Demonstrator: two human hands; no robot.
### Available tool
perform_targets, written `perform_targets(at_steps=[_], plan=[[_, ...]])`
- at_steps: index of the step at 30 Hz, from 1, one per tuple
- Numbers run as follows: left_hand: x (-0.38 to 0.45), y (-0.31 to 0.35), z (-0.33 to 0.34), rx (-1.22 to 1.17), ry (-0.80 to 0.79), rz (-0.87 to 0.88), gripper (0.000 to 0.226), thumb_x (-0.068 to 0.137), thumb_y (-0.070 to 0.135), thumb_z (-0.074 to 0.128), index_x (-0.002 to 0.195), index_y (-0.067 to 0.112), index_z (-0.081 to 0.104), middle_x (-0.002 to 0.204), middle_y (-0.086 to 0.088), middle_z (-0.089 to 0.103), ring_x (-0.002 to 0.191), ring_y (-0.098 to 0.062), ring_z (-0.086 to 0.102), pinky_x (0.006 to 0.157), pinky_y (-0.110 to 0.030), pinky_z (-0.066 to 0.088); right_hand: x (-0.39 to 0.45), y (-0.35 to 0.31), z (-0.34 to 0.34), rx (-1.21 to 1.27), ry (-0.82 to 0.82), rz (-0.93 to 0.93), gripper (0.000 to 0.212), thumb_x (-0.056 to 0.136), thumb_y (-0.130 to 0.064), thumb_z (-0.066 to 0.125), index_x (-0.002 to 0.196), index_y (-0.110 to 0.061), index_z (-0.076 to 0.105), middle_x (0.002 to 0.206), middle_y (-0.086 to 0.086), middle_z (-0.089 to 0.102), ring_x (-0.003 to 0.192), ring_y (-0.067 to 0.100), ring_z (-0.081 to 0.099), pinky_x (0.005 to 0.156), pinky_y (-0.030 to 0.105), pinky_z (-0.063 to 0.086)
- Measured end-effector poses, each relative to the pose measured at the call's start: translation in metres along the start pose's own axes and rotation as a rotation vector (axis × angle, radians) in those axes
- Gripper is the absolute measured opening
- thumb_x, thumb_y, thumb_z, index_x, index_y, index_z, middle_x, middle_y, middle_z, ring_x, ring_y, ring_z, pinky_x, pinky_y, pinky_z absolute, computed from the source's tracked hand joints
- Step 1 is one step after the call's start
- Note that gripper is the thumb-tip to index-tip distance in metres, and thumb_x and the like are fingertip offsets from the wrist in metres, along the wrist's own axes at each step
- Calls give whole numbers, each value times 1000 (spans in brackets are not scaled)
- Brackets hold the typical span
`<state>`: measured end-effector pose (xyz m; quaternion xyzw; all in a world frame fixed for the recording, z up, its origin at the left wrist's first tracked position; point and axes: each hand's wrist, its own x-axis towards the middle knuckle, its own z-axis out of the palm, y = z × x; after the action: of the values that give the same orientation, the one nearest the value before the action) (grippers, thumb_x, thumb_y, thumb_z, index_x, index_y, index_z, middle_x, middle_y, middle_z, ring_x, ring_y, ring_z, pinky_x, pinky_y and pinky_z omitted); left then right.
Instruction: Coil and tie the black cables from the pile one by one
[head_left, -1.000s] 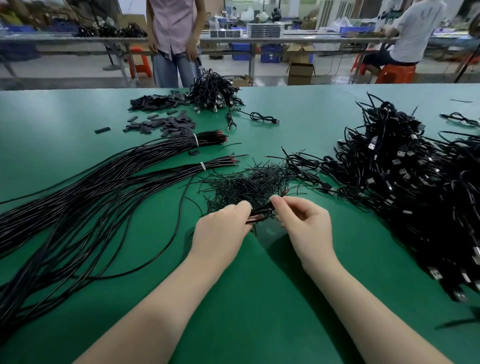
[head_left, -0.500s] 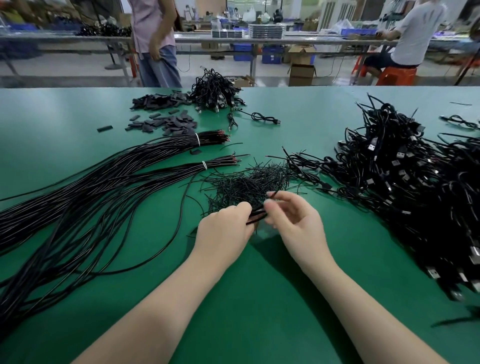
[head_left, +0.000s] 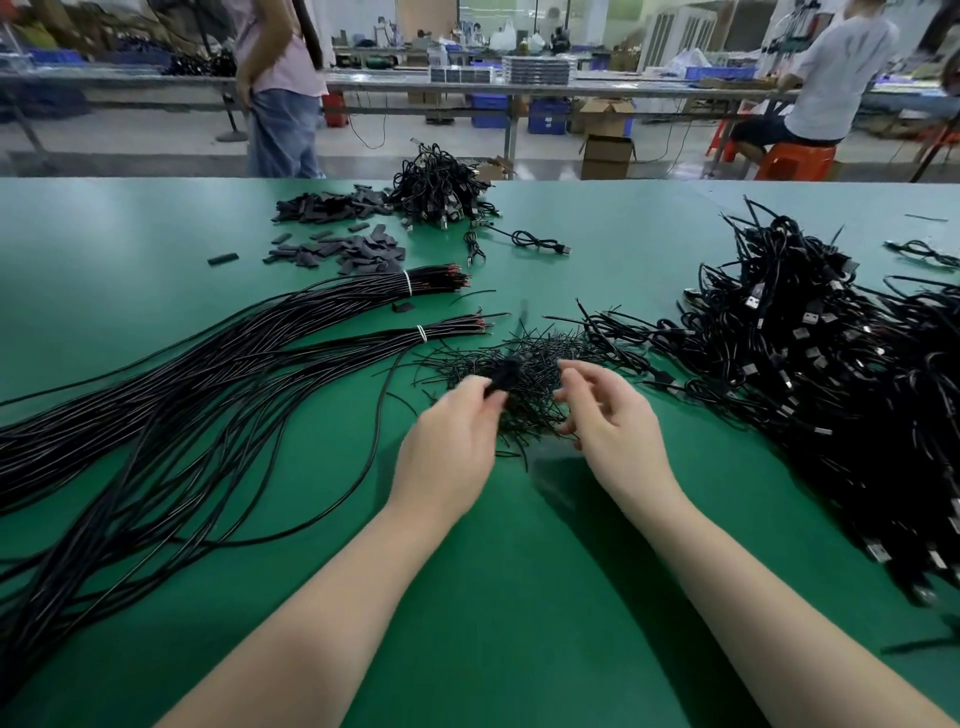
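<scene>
My left hand (head_left: 449, 441) pinches a small dark bundle of cable (head_left: 503, 378) between thumb and fingertips, held just above a heap of short black twist ties (head_left: 524, 364). The bundle is blurred. My right hand (head_left: 608, 421) hovers to the right of it with fingers loosely curled and nothing in it. Long black cables (head_left: 171, 415) lie spread over the left of the green table (head_left: 519, 597), two bundles of them bound by white ties (head_left: 421, 332). A big pile of black USB cables (head_left: 831, 374) fills the right side.
At the far edge sits a smaller heap of coiled cables (head_left: 441, 187), with flat black sleeve pieces (head_left: 343, 244) and one loose coiled cable (head_left: 540, 241) near it. A standing person (head_left: 280, 88) and a seated person (head_left: 826, 83) are beyond the table.
My right hand has let go of the cable and drawn off to the right with its fingers loosened. My left hand has lifted the bundle up and away over the ties.
</scene>
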<state>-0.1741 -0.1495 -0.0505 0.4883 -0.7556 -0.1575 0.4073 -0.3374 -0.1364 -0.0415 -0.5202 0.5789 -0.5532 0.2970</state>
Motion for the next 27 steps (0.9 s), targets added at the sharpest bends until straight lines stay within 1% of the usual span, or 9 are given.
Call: perform_targets(at_steps=[2,5,9,12,15,19,22,25,27], plan=[[2,-6,-3,-138,169,-92,27,103,35,38,85,18,51,58,10,43,49,-7,38,50,-29,27,16,-1,0,-500,-25,-80,31,93,-40,60,118,-24,67,103,-3,66,79,5,58,72,20,45],[6,-12,-2,-222,283,-194,32,104,37,37,78,22,48,59,9,46,51,-13,41,53,-37,36,36,-7,7,-876,-143,-90,41,90,-48,61,123,-26,65,126,-1,58,109,20,58,84,31,49],[6,-12,-1,-219,276,-239,34,99,46,30,78,26,48,59,9,49,61,-18,54,70,-45,50,44,-13,15,-1060,-190,-184,23,93,-40,60,110,-29,72,110,-2,67,102,21,61,73,29,48],[7,-11,-1,-214,266,-253,39,97,48,27,82,21,51,66,4,58,78,-22,62,73,-48,50,43,-17,14,-1115,-157,-245,20,94,-38,57,103,-30,74,95,-3,73,95,22,63,67,28,47],[6,-10,-2,-202,250,-233,39,98,46,29,81,20,51,68,1,60,77,-23,62,69,-48,49,42,-23,6,-1011,-96,-199,20,94,-36,58,100,-29,75,89,-1,74,91,25,63,68,30,52],[4,-7,-1,-130,199,-173,35,103,38,33,78,18,47,57,4,47,54,-20,48,54,-43,44,42,-25,-10,-852,-60,-99,15,89,-39,65,94,-32,77,86,-8,74,88,18,66,72,33,55],[3,-5,-1,-104,180,-161,33,103,37,33,76,23,45,55,6,44,50,-17,42,51,-38,38,45,-21,-19,-569,-5,7,9,82,-39,73,85,-31,77,71,-21,67,78,0,64,71,24,51],[2,-5,-2,-106,163,-174,31,103,37,33,74,30,42,54,7,43,47,-14,40,48,-32,30,46,-18,-26,-256,47,12,2,83,-33,74,82,-32,73,79,-17,71,81,0,67,81,21,51],[2,-5,-3,-113,156,-178,31,102,38,32,74,30,41,53,7,42,47,-13,38,48,-31,29,46,-19,-28,-132,87,5,4,85,-33,72,81,-33,71,78,-15,73,79,-2,67,80,22,53]])
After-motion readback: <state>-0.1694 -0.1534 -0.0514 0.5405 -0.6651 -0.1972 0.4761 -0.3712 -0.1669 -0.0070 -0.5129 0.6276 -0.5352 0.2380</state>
